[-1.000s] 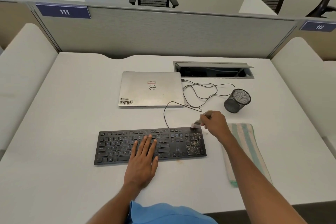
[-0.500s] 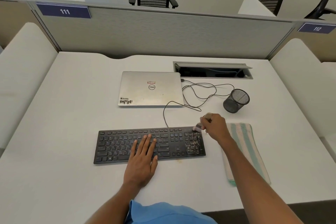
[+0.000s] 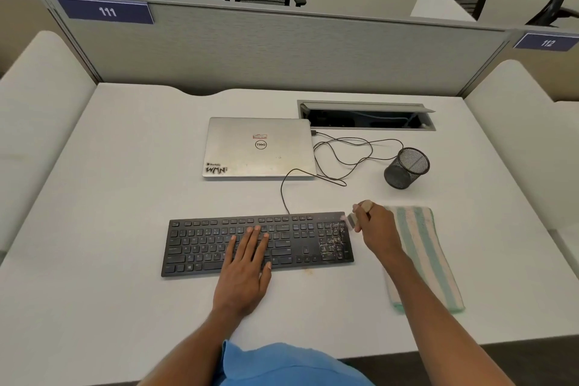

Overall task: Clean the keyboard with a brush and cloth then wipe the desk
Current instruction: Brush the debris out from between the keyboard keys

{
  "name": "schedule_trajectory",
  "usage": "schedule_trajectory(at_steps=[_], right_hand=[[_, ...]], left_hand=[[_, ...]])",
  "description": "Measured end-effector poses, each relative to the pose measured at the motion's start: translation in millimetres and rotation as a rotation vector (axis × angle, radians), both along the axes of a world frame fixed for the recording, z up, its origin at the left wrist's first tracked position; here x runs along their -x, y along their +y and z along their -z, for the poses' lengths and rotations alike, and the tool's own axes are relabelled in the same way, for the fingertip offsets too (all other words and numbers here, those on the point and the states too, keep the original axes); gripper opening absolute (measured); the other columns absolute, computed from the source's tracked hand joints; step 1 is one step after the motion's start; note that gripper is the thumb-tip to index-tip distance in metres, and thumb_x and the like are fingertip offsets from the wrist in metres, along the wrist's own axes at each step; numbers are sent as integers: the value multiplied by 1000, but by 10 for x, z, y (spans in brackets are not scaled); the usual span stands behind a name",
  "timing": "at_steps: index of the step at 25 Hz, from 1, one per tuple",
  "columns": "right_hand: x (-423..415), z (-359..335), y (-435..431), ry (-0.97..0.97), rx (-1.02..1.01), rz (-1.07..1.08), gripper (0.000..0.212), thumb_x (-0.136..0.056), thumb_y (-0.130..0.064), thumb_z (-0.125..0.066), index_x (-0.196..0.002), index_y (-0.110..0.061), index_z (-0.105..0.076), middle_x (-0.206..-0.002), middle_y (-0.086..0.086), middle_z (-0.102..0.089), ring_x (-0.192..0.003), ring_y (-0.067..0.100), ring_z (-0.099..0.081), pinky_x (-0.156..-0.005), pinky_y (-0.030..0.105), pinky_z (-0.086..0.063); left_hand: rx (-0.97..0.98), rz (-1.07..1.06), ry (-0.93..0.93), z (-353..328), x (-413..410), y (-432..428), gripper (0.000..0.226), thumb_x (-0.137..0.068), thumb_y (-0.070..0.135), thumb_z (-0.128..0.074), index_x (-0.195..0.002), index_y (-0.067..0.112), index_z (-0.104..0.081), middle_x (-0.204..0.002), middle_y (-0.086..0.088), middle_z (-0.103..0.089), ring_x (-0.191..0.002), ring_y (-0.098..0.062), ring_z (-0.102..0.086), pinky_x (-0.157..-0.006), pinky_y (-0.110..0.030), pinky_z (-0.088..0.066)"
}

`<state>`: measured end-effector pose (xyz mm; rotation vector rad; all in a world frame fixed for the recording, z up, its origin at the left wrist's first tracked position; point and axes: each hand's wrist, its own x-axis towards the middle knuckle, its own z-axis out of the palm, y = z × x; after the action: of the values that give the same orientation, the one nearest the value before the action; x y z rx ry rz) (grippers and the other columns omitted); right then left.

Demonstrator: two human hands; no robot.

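A black keyboard [image 3: 219, 244] lies on the white desk [image 3: 109, 197], with pale crumbs over its number pad at the right end. My left hand [image 3: 247, 263] rests flat on the middle keys, fingers straight. My right hand [image 3: 376, 229] grips a small brush [image 3: 352, 219] with a wooden handle; its bristles touch the keyboard's top right corner. A folded cloth [image 3: 423, 254] with green and cream stripes lies just right of the keyboard, partly under my right forearm.
A closed silver laptop [image 3: 258, 147] sits behind the keyboard, its black cable [image 3: 344, 153] looping to the right. A black mesh pen cup [image 3: 406, 168] stands behind the cloth. An open cable hatch [image 3: 366, 116] is at the back. A small brown stain [image 3: 308, 272] marks the desk below the keyboard.
My right hand has shifted the brush slightly along the keyboard's top right corner. My left hand has stayed flat on the keys.
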<state>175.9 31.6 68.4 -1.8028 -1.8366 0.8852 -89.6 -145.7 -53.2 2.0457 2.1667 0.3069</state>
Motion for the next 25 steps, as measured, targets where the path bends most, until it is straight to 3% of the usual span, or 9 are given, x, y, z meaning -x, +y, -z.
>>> schedule_trajectory(at_steps=[3, 11, 16, 21, 25], right_hand=[[-80, -43, 9, -58, 32, -27, 36, -103, -24, -51, -75, -4, -63, -56, 5, -66, -57, 20, -62, -60, 36, -48], [71, -7, -35, 27, -13, 52, 35, -104, -25, -50, -79, -4, -63, -60, 7, -68, -61, 15, -66, -62, 32, -50], [-52, -13, 15, -127, 78, -33, 38, -103, -27, -51, -71, -9, -63, -56, 5, -67, -58, 19, -64, -63, 40, -55], [120, -125, 66, -66, -37, 56, 37, -104, -26, -50, -77, -4, -63, -61, 7, -68, -58, 18, -62, -52, 28, -41], [144, -4, -50, -63, 23, 47, 38, -105, -28, -48, -78, -5, -63, -58, 4, -67, -58, 18, -66, -58, 35, -50]], left_hand=[[-2, 0, -3, 0, -4, 6, 66, -109, 45, -34, -168, 18, -23, -177, -3, -13, -164, -19, -7, -131, -53, -12], [14, -2, 9, -7, -2, -1, 66, -109, 45, -31, -169, 19, -20, -178, -2, -9, -164, -19, -5, -131, -54, -12], [8, 0, 7, 2, -2, -3, 66, -109, 45, -32, -168, 18, -22, -177, -3, -11, -164, -19, -7, -131, -53, -11], [8, 1, 10, -3, -7, -5, 66, -109, 45, -31, -168, 18, -22, -177, -2, -11, -164, -19, -6, -131, -54, -12], [0, 1, 4, -10, -7, 0, 66, -109, 45, -32, -168, 18, -22, -177, -3, -12, -164, -19, -7, -130, -53, -12]])
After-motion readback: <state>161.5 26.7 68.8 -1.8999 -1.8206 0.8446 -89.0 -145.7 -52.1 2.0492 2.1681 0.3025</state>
